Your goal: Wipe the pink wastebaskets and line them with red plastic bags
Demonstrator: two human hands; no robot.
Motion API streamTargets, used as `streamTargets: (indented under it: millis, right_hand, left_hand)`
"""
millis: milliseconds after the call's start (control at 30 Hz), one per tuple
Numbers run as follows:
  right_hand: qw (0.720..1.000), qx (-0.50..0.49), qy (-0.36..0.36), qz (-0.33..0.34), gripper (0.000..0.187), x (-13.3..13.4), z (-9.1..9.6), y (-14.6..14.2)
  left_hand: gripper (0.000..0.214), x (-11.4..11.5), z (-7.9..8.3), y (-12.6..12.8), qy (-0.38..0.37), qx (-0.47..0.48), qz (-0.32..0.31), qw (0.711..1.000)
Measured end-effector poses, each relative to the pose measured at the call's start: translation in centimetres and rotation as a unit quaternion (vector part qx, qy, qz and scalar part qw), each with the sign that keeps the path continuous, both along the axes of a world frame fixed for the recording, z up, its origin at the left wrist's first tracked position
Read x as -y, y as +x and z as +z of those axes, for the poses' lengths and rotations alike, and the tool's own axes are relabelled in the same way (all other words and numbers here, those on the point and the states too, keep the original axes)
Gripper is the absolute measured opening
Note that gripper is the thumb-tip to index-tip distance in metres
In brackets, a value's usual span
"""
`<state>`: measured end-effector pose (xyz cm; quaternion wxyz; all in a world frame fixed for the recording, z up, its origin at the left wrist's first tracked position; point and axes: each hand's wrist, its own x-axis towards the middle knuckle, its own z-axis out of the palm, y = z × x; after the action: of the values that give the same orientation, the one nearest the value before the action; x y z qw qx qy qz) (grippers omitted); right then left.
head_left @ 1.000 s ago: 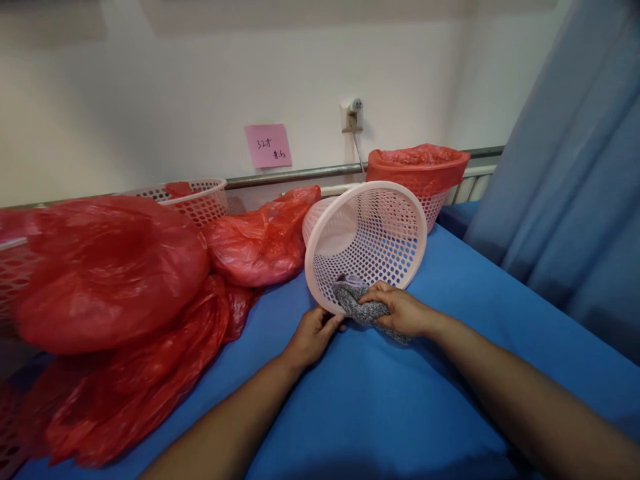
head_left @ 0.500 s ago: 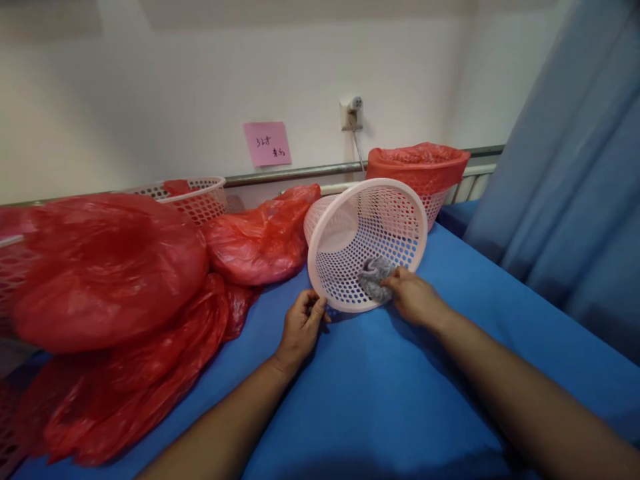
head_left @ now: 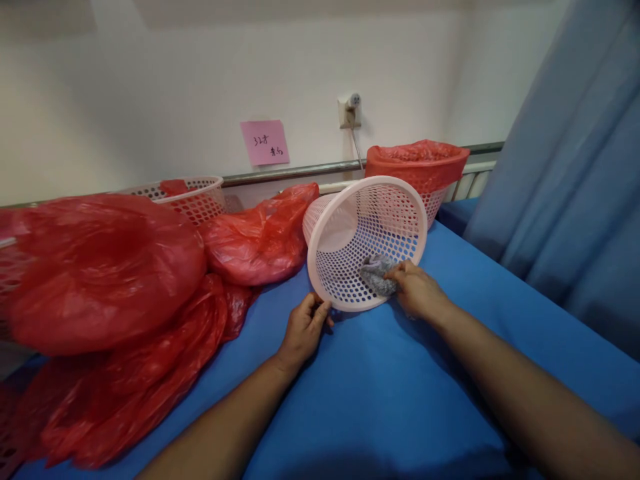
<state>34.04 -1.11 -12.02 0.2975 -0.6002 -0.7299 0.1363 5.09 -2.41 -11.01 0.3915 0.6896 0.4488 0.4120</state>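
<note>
A pale pink perforated plastic basket (head_left: 336, 220) lies tipped on its side on the blue-covered surface (head_left: 350, 387), its mouth facing me. My left hand (head_left: 303, 328) pinches the lower left of its rim between thumb and fingers. Just inside the mouth, at the lower right, my right hand (head_left: 420, 288) is closed on a crumpled grey cloth (head_left: 378, 273). The cloth rests against the basket's inner wall. Part of it is hidden under my fingers.
Red plastic bags (head_left: 105, 267) heap up on the left, and another filled red bag (head_left: 257, 240) touches the basket. Behind stand a red-lined basket (head_left: 415, 170) and a pink basket (head_left: 207, 200). A wall socket (head_left: 349, 113), a pink note (head_left: 265, 142) and a blue curtain (head_left: 565, 187) border the space.
My right hand has shifted slightly to the right with the grey cloth, along the basket's inner wall. The left hand stays at the rim, and the basket is nearly still.
</note>
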Motion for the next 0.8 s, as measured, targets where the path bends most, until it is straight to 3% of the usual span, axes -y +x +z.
streamTargets:
  millis: [67, 133, 333, 433, 533, 700, 800]
  right_hand:
    - [0.998, 0.008, 0.032, -0.055, 0.044, -0.4, 0.0, 1.0]
    - [0.997, 0.015, 0.042, -0.062, 0.043, -0.4, 0.0, 1.2]
    - [0.988, -0.025, -0.031, 0.150, 0.058, 0.9, -0.2, -1.9]
    - [0.978, -0.053, -0.041, 0.195, 0.059, 1.0, -0.3, -2.5]
    - [0.991, -0.010, -0.033, 0.130, 0.056, 0.4, -0.2, -1.4]
    - [0.992, 0.046, 0.074, -0.086, 0.049, -0.6, 0.8, 1.8]
    - [0.986, 0.043, 0.113, -0.117, 0.046, -0.7, 1.0, 2.3]
  left_hand:
    - [0.028, -0.1, 0.0, -0.1, 0.005, 0.005, 0.011, 1.000]
    - [0.029, -0.1, 0.0, -0.2, 0.005, 0.006, 0.013, 1.000]
    - [0.032, 0.2, -0.2, 0.4, -0.013, -0.018, -0.032, 0.999]
    - [0.030, 0.2, -0.2, 0.6, -0.020, -0.031, -0.055, 0.998]
    - [0.028, 0.1, -0.1, 0.4, -0.012, -0.031, -0.040, 0.999]
    - [0.028, 0.0, 0.0, -0.3, 0.017, -0.007, 0.014, 1.000]
    - [0.031, 0.1, 0.1, -0.4, 0.023, 0.007, 0.029, 0.999]
